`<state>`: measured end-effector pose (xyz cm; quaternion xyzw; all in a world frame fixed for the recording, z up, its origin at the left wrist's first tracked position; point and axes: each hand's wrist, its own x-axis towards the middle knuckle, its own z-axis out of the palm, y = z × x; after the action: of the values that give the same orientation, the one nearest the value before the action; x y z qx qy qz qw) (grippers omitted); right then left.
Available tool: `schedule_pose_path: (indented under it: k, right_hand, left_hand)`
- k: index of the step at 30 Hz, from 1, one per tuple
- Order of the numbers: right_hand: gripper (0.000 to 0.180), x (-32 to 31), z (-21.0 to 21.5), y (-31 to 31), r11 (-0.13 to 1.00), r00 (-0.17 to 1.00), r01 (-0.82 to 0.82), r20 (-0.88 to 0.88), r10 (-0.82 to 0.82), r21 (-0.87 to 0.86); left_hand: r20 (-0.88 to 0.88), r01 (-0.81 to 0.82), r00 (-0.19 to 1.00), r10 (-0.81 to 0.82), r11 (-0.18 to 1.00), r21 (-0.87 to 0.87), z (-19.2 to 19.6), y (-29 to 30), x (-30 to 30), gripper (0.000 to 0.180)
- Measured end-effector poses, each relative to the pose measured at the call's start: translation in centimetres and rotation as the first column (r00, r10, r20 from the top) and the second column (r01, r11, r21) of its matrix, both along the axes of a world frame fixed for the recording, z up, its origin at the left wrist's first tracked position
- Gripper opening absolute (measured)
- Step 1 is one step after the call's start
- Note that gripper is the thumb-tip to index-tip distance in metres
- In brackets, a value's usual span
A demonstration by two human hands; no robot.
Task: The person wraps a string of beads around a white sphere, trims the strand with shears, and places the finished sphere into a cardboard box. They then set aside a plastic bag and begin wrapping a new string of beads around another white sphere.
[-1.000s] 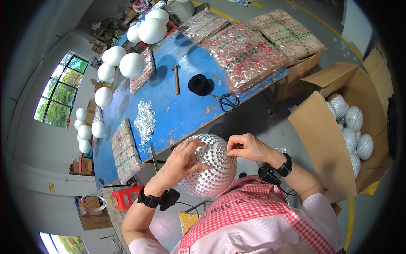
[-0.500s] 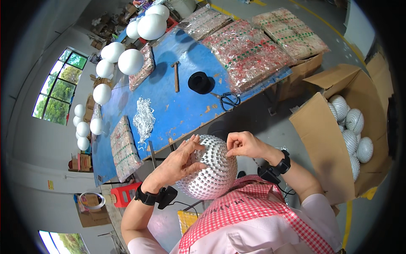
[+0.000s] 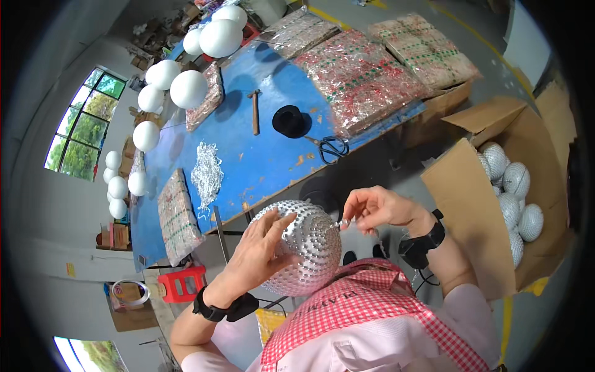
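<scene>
A large white ball (image 3: 314,248) covered in rows of silver studs rests against my apron (image 3: 347,297). My left hand (image 3: 257,248) lies over its left side with fingers spread, steadying it. Just off the ball's right side, my right hand (image 3: 383,209) pinches a thin silver beaded strand (image 3: 338,225) that runs to the ball's surface. Part of that strand hangs below the right hand. On the blue table (image 3: 248,167) beyond is a heap of similar silver strands (image 3: 207,173). Black-handled scissors (image 3: 333,149), a black roll (image 3: 289,121) and a hammer (image 3: 255,113) lie farther off.
To the right stands an open cardboard box (image 3: 468,211) holding several silver-wrapped balls (image 3: 511,208). Plain white balls (image 3: 189,90) are mounted along the table's far left. Flat packs in clear wrap (image 3: 365,80) cover the far end. A red stool (image 3: 185,284) stands at left.
My right hand has drawn away from the ball to the right, and a short stretch of strand now shows between them. The ball has turned or tilted slightly under my left hand.
</scene>
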<state>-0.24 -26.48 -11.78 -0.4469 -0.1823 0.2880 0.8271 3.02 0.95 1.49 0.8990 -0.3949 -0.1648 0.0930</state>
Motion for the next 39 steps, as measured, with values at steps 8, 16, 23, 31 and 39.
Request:
schedule_pose_path:
  k: [8,16,23,31,39]
  right_hand:
    - [0.017,0.1,2.6,4.7,0.773,0.622,0.62,0.683,-0.382,-0.132]
    - [0.02,0.4,4.5,7.1,0.912,0.602,0.407,0.763,-0.235,-0.041]
    - [0.02,1.5,4.4,6.8,0.851,0.46,0.524,0.847,-0.265,-0.018]
    - [0.02,3.4,4.8,6.2,0.83,0.376,0.557,0.898,-0.227,-0.023]
    - [0.01,16.4,-8.4,4.6,0.605,0.753,0.636,0.555,-0.353,-0.479]
  left_hand:
    - [0.037,0.16,0.987,-0.157,0.982,-0.099,0.8,-1.0,-0.4,0.064]
    - [-0.307,-0.159,0.949,0.075,0.953,-0.259,-0.4,-2.1,-0.4,0.031]
    - [-0.234,-0.199,0.963,0.134,0.939,-0.28,-0.8,-2.7,0.2,0.019]
    - [-0.225,-0.159,0.969,0.103,0.956,-0.246,-2.0,-2.1,1.4,0.013]
    - [-0.204,-0.153,0.974,0.094,0.943,-0.297,-2.4,-1.9,1.4,0.014]
